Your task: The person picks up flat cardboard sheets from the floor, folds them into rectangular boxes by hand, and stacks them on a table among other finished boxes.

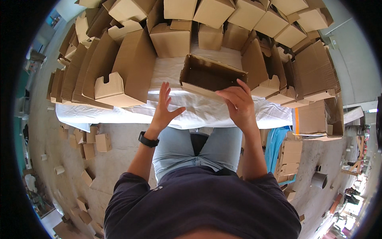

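Observation:
An open-topped brown cardboard box (215, 75) sits at a slant on the white cloth (187, 105) in front of me, its dark inside showing. My right hand (240, 101) is at its near right corner, with bent fingers against the rim and near wall. Part of that grip is hidden behind the hand. To the left of the box, my left hand (165, 108) is held up over the cloth, fingers stretched and thumb apart, touching nothing. A dark watch band (148, 139) circles my left wrist.
Cardboard boxes (135, 65) stand close together along the left, with more boxes (256, 65) on the right and rows stacked behind. A larger carton (314, 117) stands at the table's right end. Small boxes (103, 142) lie on the floor at left; blue plastic sheeting (275, 147) hangs at right.

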The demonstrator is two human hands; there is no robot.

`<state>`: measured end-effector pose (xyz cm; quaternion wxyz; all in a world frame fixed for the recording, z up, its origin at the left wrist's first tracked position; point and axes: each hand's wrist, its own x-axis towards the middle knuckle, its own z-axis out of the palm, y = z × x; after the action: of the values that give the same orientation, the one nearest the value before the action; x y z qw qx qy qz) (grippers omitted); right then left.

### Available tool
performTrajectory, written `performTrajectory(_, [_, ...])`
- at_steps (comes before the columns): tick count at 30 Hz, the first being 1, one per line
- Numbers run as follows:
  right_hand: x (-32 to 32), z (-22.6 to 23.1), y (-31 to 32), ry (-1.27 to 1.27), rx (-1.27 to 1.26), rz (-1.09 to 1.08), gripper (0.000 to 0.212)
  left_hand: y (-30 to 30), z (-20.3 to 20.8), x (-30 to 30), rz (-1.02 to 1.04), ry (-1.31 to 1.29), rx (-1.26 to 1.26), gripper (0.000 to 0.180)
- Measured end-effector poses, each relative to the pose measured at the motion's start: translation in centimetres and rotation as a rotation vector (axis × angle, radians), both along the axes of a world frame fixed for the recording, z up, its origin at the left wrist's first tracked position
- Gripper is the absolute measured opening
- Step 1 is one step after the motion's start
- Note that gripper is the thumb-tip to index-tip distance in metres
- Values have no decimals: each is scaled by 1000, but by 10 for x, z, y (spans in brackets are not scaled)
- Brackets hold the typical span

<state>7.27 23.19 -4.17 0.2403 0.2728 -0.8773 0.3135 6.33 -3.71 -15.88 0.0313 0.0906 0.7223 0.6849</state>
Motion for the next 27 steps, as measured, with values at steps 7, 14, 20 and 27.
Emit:
performTrajectory(7, [12, -41, 11, -90, -527, -162, 80, -1, 16, -54, -198, 62, -123, 117])
performTrajectory(14, [6, -129, 9, -597, -751, -166, 98, 24, 4, -76, -368, -45, -150, 110])
performTrajectory(20, [-8, -143, 13, -576, -740, -85, 90, 39, 0, -42, -223, 59, -147, 103])
performTrajectory(27, [-4, -132, 35, -685, -663, -12, 102, 29, 10, -45, -291, -26, -127, 102])
